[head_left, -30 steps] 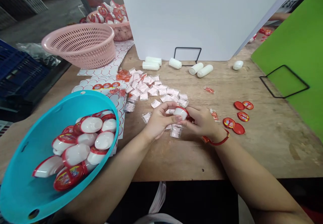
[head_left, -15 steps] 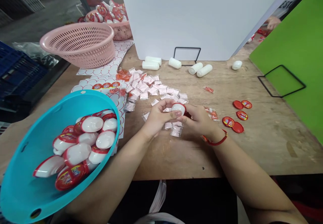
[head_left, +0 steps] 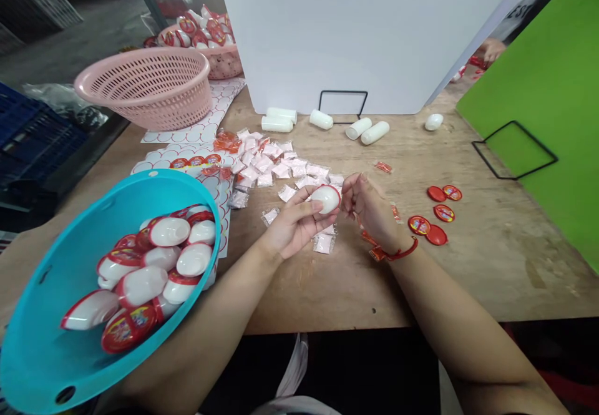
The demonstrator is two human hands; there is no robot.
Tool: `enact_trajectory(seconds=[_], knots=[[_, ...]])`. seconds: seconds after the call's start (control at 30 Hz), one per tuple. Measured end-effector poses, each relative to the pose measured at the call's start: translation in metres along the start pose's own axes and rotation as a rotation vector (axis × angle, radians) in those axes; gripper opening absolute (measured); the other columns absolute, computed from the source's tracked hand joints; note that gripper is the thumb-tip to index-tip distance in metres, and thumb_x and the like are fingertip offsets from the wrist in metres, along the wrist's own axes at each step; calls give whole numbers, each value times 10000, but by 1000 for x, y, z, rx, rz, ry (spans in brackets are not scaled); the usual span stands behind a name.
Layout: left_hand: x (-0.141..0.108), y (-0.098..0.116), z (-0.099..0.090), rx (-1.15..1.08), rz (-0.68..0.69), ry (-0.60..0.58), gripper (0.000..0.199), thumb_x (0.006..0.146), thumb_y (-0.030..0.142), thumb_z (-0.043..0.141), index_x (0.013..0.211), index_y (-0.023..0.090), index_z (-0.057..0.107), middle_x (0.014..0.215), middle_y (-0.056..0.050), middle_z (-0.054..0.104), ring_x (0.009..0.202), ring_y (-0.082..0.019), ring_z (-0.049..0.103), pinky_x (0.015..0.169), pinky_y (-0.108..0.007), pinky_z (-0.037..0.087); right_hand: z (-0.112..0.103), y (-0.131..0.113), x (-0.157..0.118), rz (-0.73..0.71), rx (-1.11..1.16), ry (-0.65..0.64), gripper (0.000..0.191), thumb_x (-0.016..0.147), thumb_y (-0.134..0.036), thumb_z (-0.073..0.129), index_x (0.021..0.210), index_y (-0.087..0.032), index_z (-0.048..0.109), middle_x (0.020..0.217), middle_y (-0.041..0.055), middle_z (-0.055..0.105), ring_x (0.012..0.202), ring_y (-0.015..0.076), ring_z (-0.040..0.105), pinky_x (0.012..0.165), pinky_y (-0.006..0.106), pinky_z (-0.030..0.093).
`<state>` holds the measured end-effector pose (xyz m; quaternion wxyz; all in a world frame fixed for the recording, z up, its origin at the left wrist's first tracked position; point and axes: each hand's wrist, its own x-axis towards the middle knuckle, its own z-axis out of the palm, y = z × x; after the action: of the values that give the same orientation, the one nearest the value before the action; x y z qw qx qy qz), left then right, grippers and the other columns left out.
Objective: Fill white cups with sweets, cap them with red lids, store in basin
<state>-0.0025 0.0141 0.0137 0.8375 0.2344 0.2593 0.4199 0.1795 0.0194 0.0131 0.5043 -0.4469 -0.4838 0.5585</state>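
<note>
1. Clock is centred on the egg [head_left: 326, 199], 12 pointing away from the person.
2. Egg: white, red-edged, held up over the table [head_left: 322, 296].
3. Left hand [head_left: 294, 228]: palm partly up, thumb and fingers closed round the egg.
4. Right hand [head_left: 374, 212]: at 3, just beside the egg, half open, fingers loosely curled. Can't tell if they pinch anything. Red bracelet [head_left: 403, 251] on its wrist.
5. White packets [head_left: 264, 164]: main pile at 10, a few more at 6 just below the egg.
6. Red packet [head_left: 383, 167]: single, at 2.
7. Lids [head_left: 437, 234]: five red ones at 3, past the right hand. Three printed, two plain.
8. Tubes [head_left: 375, 132]: five white, lying from 11 to 1 along the white board [head_left: 327, 34].
9. Basin [head_left: 70, 265]: blue, at 8, tilted, holding many red-and-white eggs [head_left: 143, 285].
10. Pink basket [head_left: 163, 106]: at 10, well apart.
</note>
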Motion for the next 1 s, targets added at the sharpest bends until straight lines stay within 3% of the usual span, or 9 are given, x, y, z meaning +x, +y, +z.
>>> enact_trajectory(seconds=[0.1,0.2,0.3,0.4,0.57,0.73,0.8,0.87,1.0], knots=[[-14,10,8,-51,152,30,542,624,526,897,1042,252,686,1024,-29,738,954,-199,685,861,-325,538,-7,0,3,-48,-49,55,492,901,-732,544,939,-241,564,611,-40,517,500,134,508,449,253,385],[-41,27,22,-38,360,146,663,712,882,592,1147,386,668,1147,9,728,1021,-209,653,788,-324,492,-12,4,6,-63,-69,72,463,908,-704,555,963,-245,569,626,-42,503,510,137,493,452,258,377],[-72,40,36,3,580,263,664,786,928,364,1285,548,581,1179,65,729,987,-178,648,722,-311,424,-13,11,7,-81,-90,47,432,929,-666,558,975,-238,592,633,-40,514,522,136,489,467,259,373],[-90,46,38,-3,710,340,535,866,856,336,1331,651,505,1092,104,754,892,-148,648,704,-310,375,-11,14,7,-113,-173,21,408,963,-635,524,1000,-238,609,635,-35,532,547,146,500,505,271,394],[-90,43,16,-162,714,231,627,810,895,359,1285,564,598,887,99,755,698,-98,604,666,-282,369,-8,11,5,-168,-287,31,392,965,-610,529,1019,-230,609,660,-32,549,581,154,515,556,286,428],[-82,31,5,-226,546,45,638,735,858,584,1175,406,685,760,83,700,591,-73,568,663,-246,450,-21,11,28,-243,-509,221,369,873,-543,671,1018,-212,598,767,-6,584,664,164,557,588,285,458],[-78,25,5,-29,466,15,520,771,692,730,1150,338,700,769,45,703,662,-111,629,709,-269,492,-25,9,51,-276,-698,291,374,844,-503,697,1046,-205,596,845,40,623,722,193,588,630,318,495],[-73,19,5,313,421,38,371,820,502,777,1107,274,715,848,-7,727,786,-158,676,767,-296,517,-25,5,83,-313,-847,328,390,815,-442,717,1083,-185,601,982,115,658,847,245,620,735,382,530],[-62,7,4,1061,547,66,208,904,292,671,1107,266,705,1051,-47,751,1005,-224,669,920,-383,508,-7,-8,152,-306,-1218,326,475,845,-326,669,1277,-149,580,1294,196,608,1180,352,554,1006,498,456]])
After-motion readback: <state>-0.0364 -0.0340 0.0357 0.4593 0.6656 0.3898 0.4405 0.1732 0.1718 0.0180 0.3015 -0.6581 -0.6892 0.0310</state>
